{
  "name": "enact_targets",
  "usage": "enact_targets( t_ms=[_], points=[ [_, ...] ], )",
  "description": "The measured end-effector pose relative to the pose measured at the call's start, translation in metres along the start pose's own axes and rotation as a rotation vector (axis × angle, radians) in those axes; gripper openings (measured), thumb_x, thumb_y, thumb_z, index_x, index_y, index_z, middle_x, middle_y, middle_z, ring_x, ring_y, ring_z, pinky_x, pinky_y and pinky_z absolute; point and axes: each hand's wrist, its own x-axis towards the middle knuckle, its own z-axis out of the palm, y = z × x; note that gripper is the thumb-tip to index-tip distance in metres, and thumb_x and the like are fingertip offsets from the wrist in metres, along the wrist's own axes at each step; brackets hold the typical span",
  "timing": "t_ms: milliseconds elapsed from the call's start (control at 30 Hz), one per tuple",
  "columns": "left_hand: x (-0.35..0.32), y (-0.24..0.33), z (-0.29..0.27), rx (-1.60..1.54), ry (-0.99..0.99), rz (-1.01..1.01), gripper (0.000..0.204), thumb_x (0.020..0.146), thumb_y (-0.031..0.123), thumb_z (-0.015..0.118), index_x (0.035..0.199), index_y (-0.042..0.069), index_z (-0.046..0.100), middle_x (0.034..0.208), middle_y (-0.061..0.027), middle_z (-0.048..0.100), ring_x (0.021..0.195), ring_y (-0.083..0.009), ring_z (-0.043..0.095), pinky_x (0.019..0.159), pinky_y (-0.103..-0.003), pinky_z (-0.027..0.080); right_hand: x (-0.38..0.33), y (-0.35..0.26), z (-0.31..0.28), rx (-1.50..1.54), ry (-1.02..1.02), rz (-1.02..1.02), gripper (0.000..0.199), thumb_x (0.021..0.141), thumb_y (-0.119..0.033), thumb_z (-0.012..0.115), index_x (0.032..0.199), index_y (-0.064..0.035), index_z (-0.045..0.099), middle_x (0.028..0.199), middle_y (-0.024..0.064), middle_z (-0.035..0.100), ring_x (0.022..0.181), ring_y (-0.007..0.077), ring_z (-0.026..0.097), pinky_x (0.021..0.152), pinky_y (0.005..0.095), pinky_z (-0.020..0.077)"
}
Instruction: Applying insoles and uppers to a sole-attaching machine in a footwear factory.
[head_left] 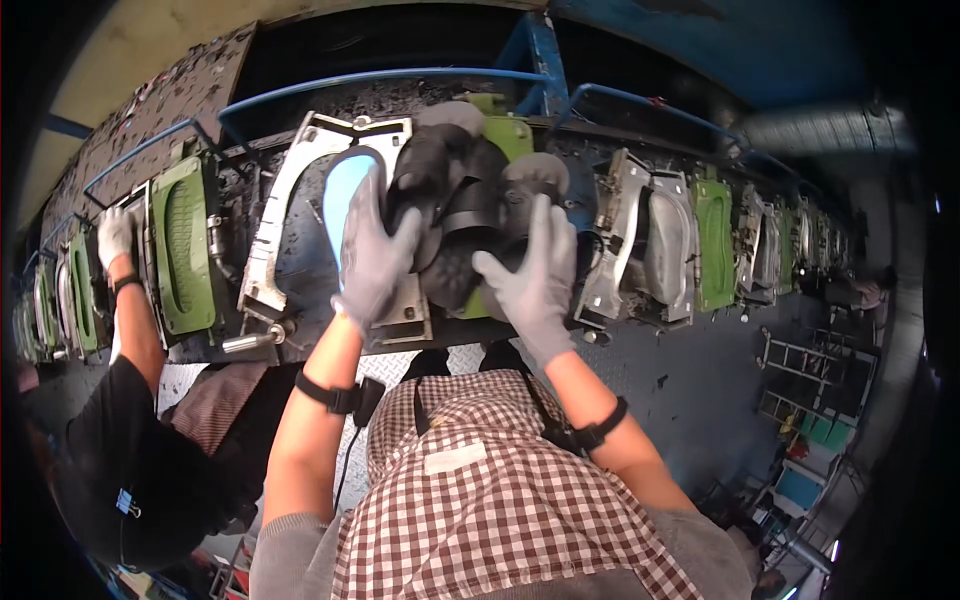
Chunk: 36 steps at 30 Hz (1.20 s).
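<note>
Probably light and pliable, the black shoes (pixel 468 215) lie heaped on the green mould (pixel 514 136) between my spread left fingers (pixel 368 205) and outstretched right fingers (pixel 541 232), likely best gripped by their soles (pixel 451 281).

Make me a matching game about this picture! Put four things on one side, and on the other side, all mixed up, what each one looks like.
Things:
1. Apron
2. Shoe-like pieces
3. Flat sole-shaped piece
4. Left hand and right hand

What it looks like:
A. Light blue
B. Covered by grey gloves
C. Brown and white checks
D. Mostly black, bunched together

Right pairs: 1-C, 2-D, 3-A, 4-B
</note>
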Motion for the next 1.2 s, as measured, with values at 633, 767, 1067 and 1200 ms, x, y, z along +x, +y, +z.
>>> enact_targets(
  t_ms=[633,767,1067,1200],
  points=[
    [-0.085,0.121,0.165,-0.595,-0.459,-0.266,0.046,0.085,0.016,0.074,0.129,0.004,0.064,0.114,-0.0197,0.071,0.093,-0.0342,0.070,0.082,-0.040,0.056,0.060,0.394,-0.239,-0.222,0.352,0.054,0.043,0.072,0.008,0.063,0.109,-0.0137,0.071,0.126,0.0110,0.064,0.122,0.0316,0.059,0.105,0.0411,0.0484],
    [-0.068,0.197,0.205,-0.587,-0.581,-0.256,0.027,0.087,0.005,0.067,0.114,0.006,0.072,0.113,-0.0121,0.072,0.120,-0.0291,0.060,0.105,-0.038,0.046,0.032,0.481,-0.234,-0.267,0.119,0.223,0.046,0.080,0.008,0.064,0.120,-0.0150,0.069,0.136,0.0118,0.059,0.132,0.0309,0.054,0.114,0.0401,0.0425],
    [-0.091,0.180,0.237,-0.794,-0.544,-0.669,0.026,0.080,-0.011,0.065,0.100,0.006,0.066,0.103,-0.0018,0.070,0.098,-0.0136,0.063,0.090,-0.027,0.052,0.028,0.476,-0.247,-0.223,0.178,0.177,0.084,0.079,-0.008,0.077,0.155,-0.0127,0.041,0.149,0.0174,0.046,0.142,0.0371,0.042,0.119,0.0494,0.0350],
    [-0.117,0.191,0.217,-0.495,-0.324,-0.648,0.026,0.084,-0.010,0.066,0.103,0.007,0.065,0.105,-0.0045,0.070,0.097,-0.0141,0.065,0.086,-0.029,0.053,0.033,0.403,-0.250,-0.274,0.305,-0.070,0.061,0.082,-0.014,0.071,0.142,-0.0104,0.058,0.143,0.0159,0.052,0.139,0.0355,0.044,0.119,0.0547,0.0295]
  ],
)
